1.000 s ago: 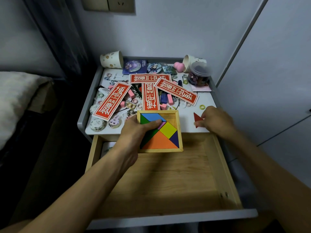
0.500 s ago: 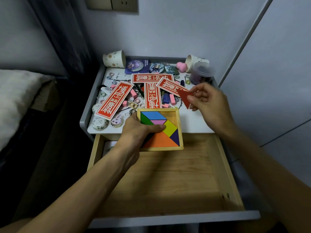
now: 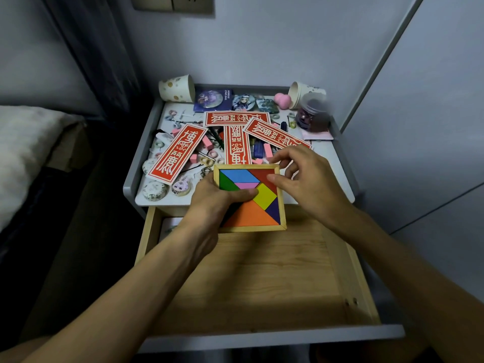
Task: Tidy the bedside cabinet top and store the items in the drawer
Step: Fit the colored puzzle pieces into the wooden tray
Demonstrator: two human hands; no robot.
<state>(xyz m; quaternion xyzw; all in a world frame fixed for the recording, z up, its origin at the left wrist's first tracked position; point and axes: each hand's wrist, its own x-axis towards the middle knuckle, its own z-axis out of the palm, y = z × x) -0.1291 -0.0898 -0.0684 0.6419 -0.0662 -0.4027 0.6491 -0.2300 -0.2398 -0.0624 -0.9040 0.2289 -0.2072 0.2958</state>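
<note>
The left hand (image 3: 209, 197) grips the tray (image 3: 251, 228) by its left side, thumb laid across the coloured pieces and fingers hidden beneath. The right hand (image 3: 306, 184) pinches the red triangle (image 3: 263, 173) at the tray's far right corner, thumb on its face and curled fingers over the far rim. The tray is a shallow wooden square filled edge to edge: blue, green and pink pieces at the far left, the triangle at the far right, yellow in the middle, orange and purple nearest. It is held level, its far half over the front edge of the cabinet top (image 3: 327, 163) and its near half over the back of the open drawer (image 3: 262, 279). The drawer is bare wood except for a pale flat thing (image 3: 170, 226) in its far left corner, half hidden under the top. On the top, just beyond the tray, four red strips (image 3: 176, 153) lie fanned among small rings, pink blocks and round badges. At the back, two paper cups lie on their sides, one (image 3: 176, 89) at the left corner and one (image 3: 301, 94) at the right, and whether either holds anything cannot be told. A clear jar (image 3: 313, 116) stands just in front of the right cup, blurred, with dark contents. A pink sponge (image 3: 282, 100) sits beside that cup's mouth
</note>
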